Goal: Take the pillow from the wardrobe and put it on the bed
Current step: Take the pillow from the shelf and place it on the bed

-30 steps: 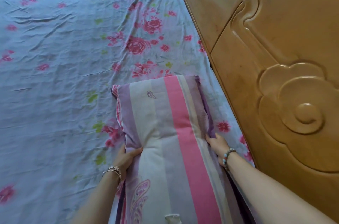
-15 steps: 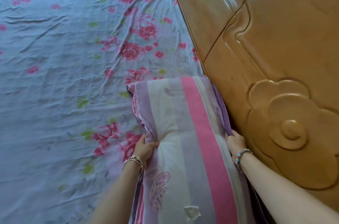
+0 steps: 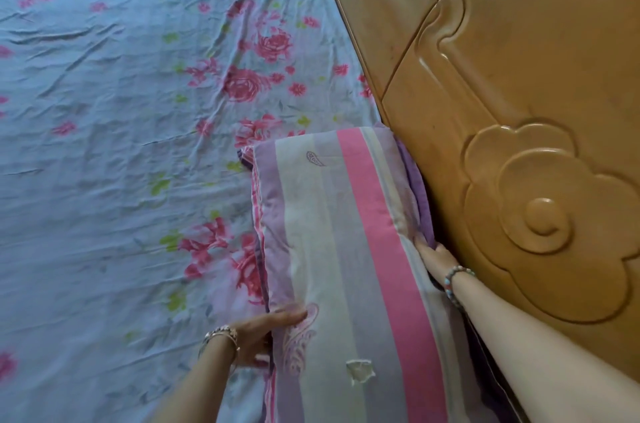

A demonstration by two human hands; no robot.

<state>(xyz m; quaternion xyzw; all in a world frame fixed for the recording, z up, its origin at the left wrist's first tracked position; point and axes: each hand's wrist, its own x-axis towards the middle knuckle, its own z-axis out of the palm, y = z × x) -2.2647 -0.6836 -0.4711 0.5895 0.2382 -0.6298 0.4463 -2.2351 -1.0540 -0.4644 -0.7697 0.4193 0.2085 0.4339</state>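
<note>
Head view, looking down along a bed. Nearest, at lower left: left hand (image 3: pixel 263 332), bracelet at the wrist, fingers fairly straight and laid along the near-left edge of the pillow (image 3: pixel 346 249), thumb on top; appears to be resting on or lightly pushing the edge, not clamped round it. Lower right, slightly farther: right hand (image 3: pixel 437 258), beaded bracelet at the wrist, wedged into the narrow gap between the pillow's right side and the headboard (image 3: pixel 519 111); fingertips hidden in the purple fabric there, so cannot tell whether curled on the cloth or just pressing. Between the two hands: the striped pillow, pink, lilac and cream bands, lying flat on the bed (image 3: pixel 104 145), long axis running near to far and parallel to the carved wooden headboard, right edge touching or just beside it. Near end out of frame at the bottom; far end about midway up the view. Both hands at the pillow's near half, one per long side, left somewhat nearer. Farther on: wrinkled blue sheet with pink roses stretching left and away. Judged as final seating: pillow already placed, needing at most a nudge right, towards the headboard.
</note>
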